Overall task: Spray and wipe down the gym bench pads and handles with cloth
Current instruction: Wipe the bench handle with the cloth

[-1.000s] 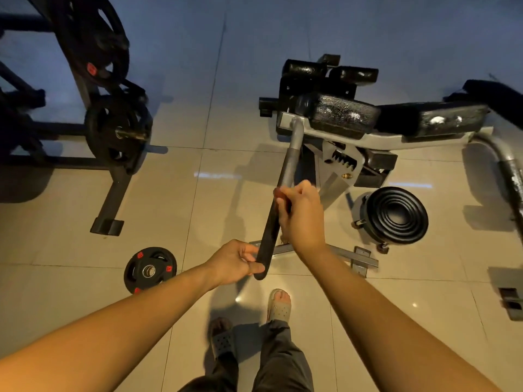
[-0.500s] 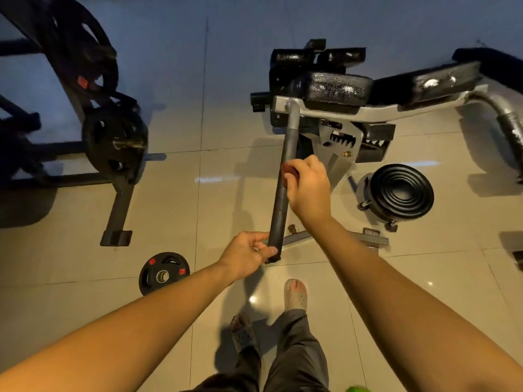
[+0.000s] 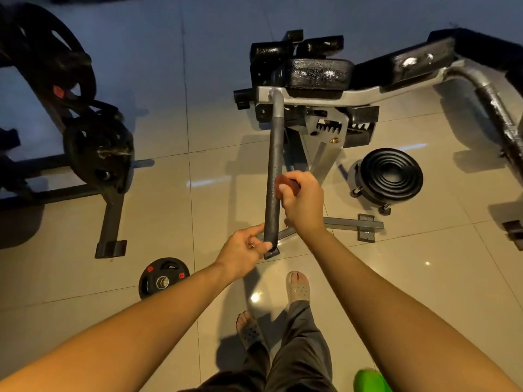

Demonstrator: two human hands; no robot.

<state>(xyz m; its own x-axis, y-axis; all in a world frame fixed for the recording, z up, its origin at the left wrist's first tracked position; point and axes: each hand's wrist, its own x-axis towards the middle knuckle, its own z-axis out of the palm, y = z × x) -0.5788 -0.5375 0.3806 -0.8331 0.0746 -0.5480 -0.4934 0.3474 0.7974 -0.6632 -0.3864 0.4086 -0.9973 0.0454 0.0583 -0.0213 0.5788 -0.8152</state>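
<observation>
Gear crowds the floor on every side. A black weight-plate rack (image 3: 97,149) stands at the left. A small black weight plate with red marks (image 3: 162,281) lies flat near the person's sandalled feet. A round black ribbed disc (image 3: 392,176) sits right of the grey metal bench frame (image 3: 359,94).

A long black textured handle bar (image 3: 274,171) slopes from that frame towards the person, crossing in front of its lower struts. The left hand (image 3: 243,250) pinches the bar's near end between thumb and fingers. The right hand (image 3: 302,200), fingers curled, grips a bunched reddish-brown cloth (image 3: 283,184) and holds it against the bar's right side, about midway along.

Behind, a black bench pad (image 3: 321,73) speckled with droplets tops the frame, with a second black pad (image 3: 416,63) to its right. A bright green object (image 3: 370,380) shows at the bottom edge, too cropped to identify. Glossy beige floor tiles (image 3: 215,142) carry bright reflections.
</observation>
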